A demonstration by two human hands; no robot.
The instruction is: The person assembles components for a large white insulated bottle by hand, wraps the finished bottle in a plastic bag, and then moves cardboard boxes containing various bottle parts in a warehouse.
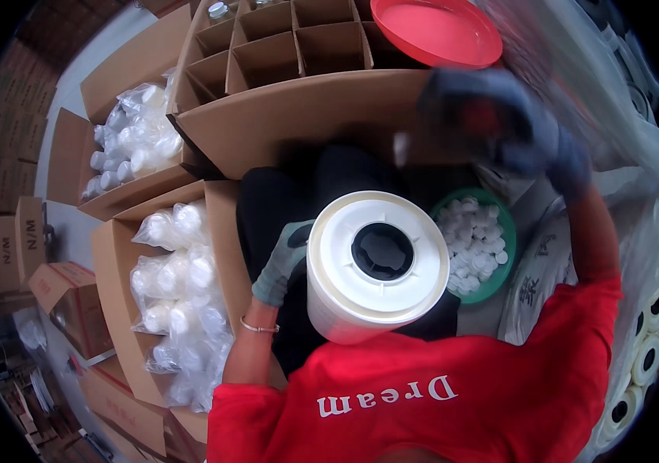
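A white filter cartridge (pixel 337 270), a wide cylinder with a round black centre on its top face, stands tilted on my lap. My left hand (pixel 279 266), in a pale grey glove, is closed on its left side, with part of the fingers hidden behind it. My right hand (pixel 534 150), in a darker grey glove, is raised beyond the cartridge to the right. Motion smears it around a dark object with a red part (pixel 484 116), whose kind I cannot make out. Below that hand stands a green basin (pixel 507 266) full of small white round discs.
A divided cardboard box (pixel 299 116) stands ahead, with a red basin (pixel 441 31) over its far right corner. Open boxes at left hold bagged white plastic pieces (pixel 183 270). Plastic sheeting (pixel 623 116) and several wrapped cartridges (pixel 646 363) line the right side.
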